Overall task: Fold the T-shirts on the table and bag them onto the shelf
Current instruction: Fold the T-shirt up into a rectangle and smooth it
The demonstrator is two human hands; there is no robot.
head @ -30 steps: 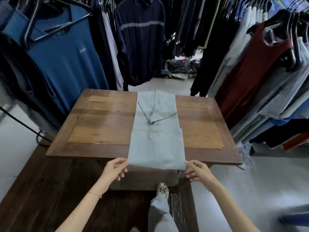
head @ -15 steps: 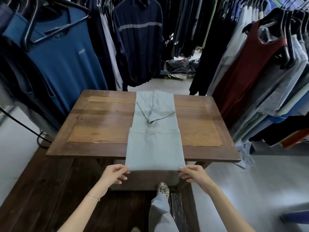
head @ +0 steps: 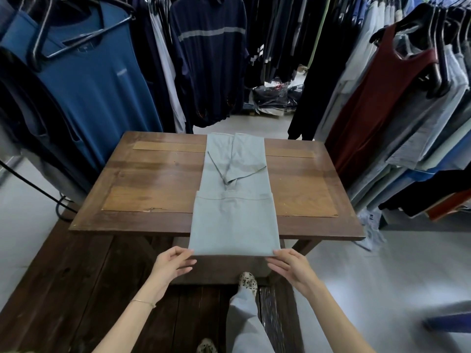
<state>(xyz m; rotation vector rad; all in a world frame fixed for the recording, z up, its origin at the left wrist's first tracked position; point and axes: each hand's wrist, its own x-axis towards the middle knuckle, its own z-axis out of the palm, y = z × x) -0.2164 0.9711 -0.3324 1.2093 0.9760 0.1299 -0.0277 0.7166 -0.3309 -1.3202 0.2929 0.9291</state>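
Observation:
A pale grey-green T-shirt (head: 234,220) lies along the middle of the wooden table (head: 142,200), folded into a long strip with its sleeves turned in. Its near end is doubled over and hangs past the table's front edge. My left hand (head: 172,263) pinches the near left corner of that fold. My right hand (head: 289,266) pinches the near right corner. Both hands are below and in front of the table edge.
Racks of hanging clothes crowd both sides: a blue shirt (head: 84,80) at left, a dark red top (head: 377,103) at right. Bagged garments (head: 275,98) lie on the floor beyond the table. My legs and shoes (head: 247,281) stand on dark wooden planks.
Both hands have drawn the folded near end of the T-shirt slightly toward me and lower, past the table's front edge. The far part of the shirt stays flat.

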